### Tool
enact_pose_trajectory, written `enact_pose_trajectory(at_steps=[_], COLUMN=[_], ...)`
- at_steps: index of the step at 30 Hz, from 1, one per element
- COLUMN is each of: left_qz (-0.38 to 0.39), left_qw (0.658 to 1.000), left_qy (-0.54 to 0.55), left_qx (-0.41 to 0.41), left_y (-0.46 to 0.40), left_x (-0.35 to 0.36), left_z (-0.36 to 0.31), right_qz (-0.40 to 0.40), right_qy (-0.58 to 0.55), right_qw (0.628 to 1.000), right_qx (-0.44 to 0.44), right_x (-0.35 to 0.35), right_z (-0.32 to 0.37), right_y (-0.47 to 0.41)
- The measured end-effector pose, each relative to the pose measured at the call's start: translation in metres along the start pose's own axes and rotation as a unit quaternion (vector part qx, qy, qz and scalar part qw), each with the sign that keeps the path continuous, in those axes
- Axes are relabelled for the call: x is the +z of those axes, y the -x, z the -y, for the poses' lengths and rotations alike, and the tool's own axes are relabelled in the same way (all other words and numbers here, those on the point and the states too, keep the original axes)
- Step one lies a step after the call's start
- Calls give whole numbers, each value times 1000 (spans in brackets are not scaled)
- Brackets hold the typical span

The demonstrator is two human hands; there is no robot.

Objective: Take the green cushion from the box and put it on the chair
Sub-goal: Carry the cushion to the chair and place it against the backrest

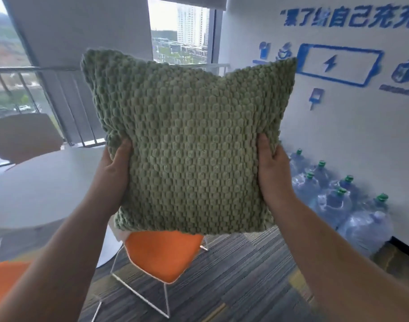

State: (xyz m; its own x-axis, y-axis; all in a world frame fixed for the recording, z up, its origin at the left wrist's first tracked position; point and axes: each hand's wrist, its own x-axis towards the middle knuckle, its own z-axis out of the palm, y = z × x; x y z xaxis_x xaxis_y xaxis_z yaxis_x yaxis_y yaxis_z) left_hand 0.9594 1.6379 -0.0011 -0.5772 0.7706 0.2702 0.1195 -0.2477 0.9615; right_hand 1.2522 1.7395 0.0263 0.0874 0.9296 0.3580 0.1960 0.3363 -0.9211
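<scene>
head view, green cushion (187, 145) upright between left hand (115, 168) and right hand (272, 168), both clamping its sides, above orange chair (162, 254)

Both arms out front, raised, hands gripping.
Our left hand (116, 163) clamps the cushion's (189, 140) left edge, thumb on the near face; right hand (272, 168) does likewise on the right edge. Forearms bare, angled inward, wrists approx. level.

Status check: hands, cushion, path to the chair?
Left hand and right hand grip green cushion, held upright in the air. Orange chair directly below. Nothing between them.
</scene>
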Motion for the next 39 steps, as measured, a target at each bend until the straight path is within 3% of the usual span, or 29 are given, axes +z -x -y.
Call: enact_pose_trajectory(at_steps=[5, 14, 23, 30, 34, 39], left_qz=[-79, -237, -326, -418, -442, -467], left_qw=[996, 969, 935, 878, 840, 813], left_qy=[-31, -51, -84, -131, -140, -147], left_qx=[-19, -53, -109, -194, -282, -317], left_y=[-17, -76, -116, -132, -143, -151], left_x=[3, -17, -19, 21, 46, 55], left_z=[35, 116, 188, 274, 324, 409], right_qz=[85, 239, 366, 473, 525, 565], right_qy=[-19, -64, -93, -66, -42, 8], right_qw=[996, 969, 924, 876, 847, 823], right_qx=[11, 3, 52, 71, 79, 63], right_x=[42, 193, 305, 375, 403, 455], right_z=[-42, -120, -191, -293, -359, -444], right_y=[-56, -142, -196, -237, -252, -254])
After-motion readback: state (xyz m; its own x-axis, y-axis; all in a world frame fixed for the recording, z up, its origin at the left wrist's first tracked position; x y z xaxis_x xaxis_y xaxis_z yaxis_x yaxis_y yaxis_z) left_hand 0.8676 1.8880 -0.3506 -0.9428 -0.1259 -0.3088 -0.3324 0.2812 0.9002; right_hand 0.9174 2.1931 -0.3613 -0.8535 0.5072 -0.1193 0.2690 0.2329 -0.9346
